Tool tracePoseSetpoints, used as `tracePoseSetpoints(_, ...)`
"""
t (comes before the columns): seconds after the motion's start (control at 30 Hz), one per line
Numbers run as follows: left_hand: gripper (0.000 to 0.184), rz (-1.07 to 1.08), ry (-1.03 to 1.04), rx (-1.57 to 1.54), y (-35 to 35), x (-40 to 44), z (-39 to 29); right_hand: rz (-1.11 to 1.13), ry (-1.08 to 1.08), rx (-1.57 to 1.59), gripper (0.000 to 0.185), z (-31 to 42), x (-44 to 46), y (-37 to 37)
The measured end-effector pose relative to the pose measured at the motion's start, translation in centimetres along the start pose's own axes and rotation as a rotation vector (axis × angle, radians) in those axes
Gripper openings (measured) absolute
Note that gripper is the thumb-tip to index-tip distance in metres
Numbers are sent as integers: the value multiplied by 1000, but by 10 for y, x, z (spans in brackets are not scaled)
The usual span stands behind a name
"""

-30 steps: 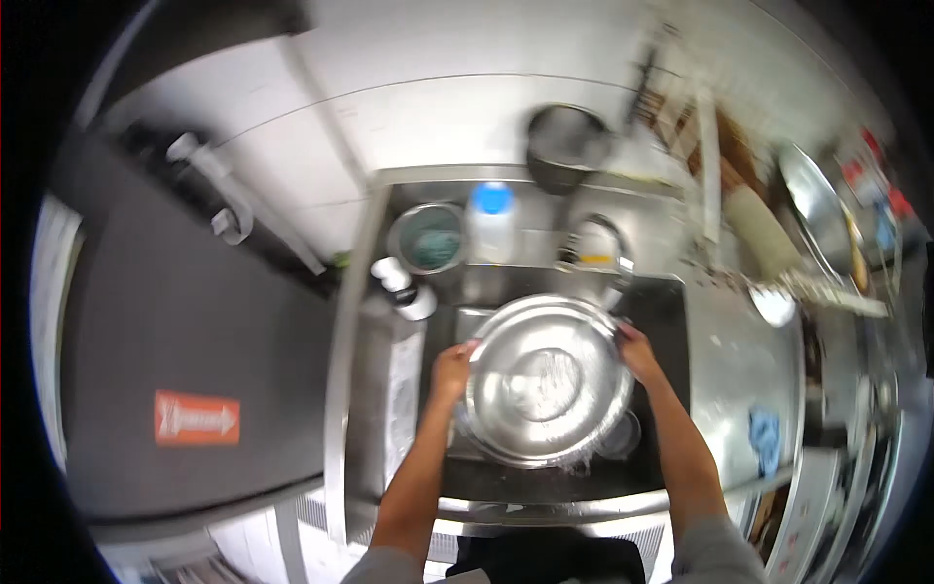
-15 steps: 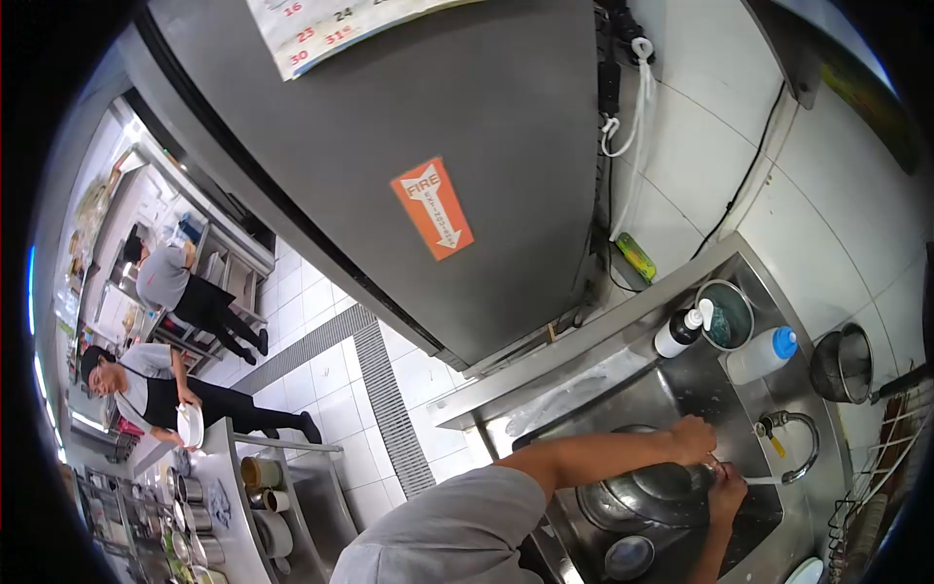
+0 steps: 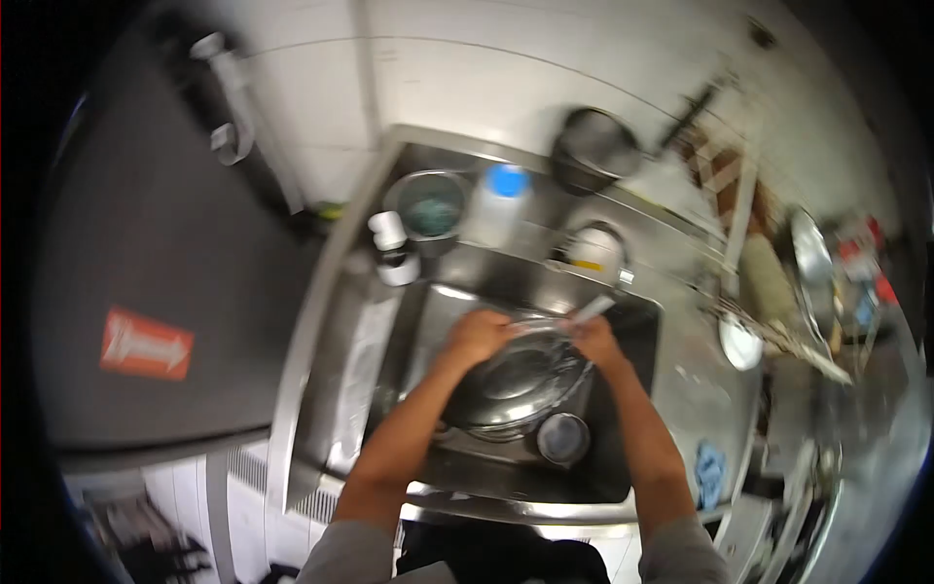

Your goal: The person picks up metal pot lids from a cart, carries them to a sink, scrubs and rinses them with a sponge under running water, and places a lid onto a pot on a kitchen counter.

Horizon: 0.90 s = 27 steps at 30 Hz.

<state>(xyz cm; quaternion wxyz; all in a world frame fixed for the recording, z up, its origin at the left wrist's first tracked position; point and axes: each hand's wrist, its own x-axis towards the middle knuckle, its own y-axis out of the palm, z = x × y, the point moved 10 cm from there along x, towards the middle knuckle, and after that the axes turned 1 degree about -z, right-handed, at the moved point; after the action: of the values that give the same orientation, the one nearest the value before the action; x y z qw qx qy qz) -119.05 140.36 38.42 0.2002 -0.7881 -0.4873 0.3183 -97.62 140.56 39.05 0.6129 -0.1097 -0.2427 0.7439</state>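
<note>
My left hand (image 3: pixel 479 337) and my right hand (image 3: pixel 593 343) are over the sink (image 3: pixel 642 389), at the far rim of a large round metal bowl (image 3: pixel 511 380). Their fingers look closed. Motion blur and a whitish smear between them keep me from making out what they hold. Just beyond my right hand is the white end of the tap's (image 3: pixel 595 243) spout or its water; I cannot tell which. A small round metal bowl (image 3: pixel 563 439) sits in the sink nearer to me.
A pump bottle (image 3: pixel 397 258), a metal pot with something green inside (image 3: pixel 428 206) and a blue-capped bottle (image 3: pixel 498 204) stand along the back left. Dark pans (image 3: pixel 593 151) are by the wall. A blue cloth (image 3: pixel 710 474) lies right; a grey fridge (image 3: pixel 195 263) stands left.
The view has swung right and down from the fridge and two people in the kitchen to the sink. My hands, close together before, are now farther apart along the bowl's rim.
</note>
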Motion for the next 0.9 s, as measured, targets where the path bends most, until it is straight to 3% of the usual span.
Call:
tracePoseSetpoints(0.07, 54, -159, 40, 164, -6, 2, -19, -91, -61, -449, 24, 11, -13, -18)
tracePoseSetpoints(0.13, 48, -296, 8, 41, 3, 9, -20, -141, 11, -418, 22, 25, -28, -30)
tracePoseSetpoints(0.27, 44, -342, 140, -174, 42, 21, -37, -251, 69, -500, 19, 60, -67, -35)
tracePoseSetpoints(0.37, 63, -175, -428, -1063, 105, 9, -3, -431, 165, -461, 17, 70, -97, -30)
tracePoseSetpoints(0.4, 63, -163, -419, -1045, 104, 8, -7, -452, 174, -456, 17, 67, -103, -21)
tracePoseSetpoints(0.47, 46, 210, -631, -1649, 146, -5, -27, -539, 33, -527, 17, 77, -119, -3)
tracePoseSetpoints(0.5, 33, 112, -535, -1561, 157, 10, -14, -560, 49, -523, 17, 82, -126, 3)
tracePoseSetpoints(0.6, 26, 57, -473, -1287, 155, 14, 10, -491, 129, -491, 27, 92, -139, 23)
tracePoseSetpoints(0.7, 28, 91, -401, -1253, 132, -12, 7, -228, 130, -277, 28, 86, -147, 61)
tracePoseSetpoints(0.73, 29, 131, -344, -1291, 127, -20, 5, -255, 139, -267, 28, 85, -146, 59)
tracePoseSetpoints(0.8, 34, 99, -366, -1180, 119, -36, 20, -313, -101, -286, 35, 105, -137, 54)
tracePoseSetpoints(0.9, 37, 249, -236, -1257, 118, -52, 15, -433, -140, -357, 29, 108, -103, 35)
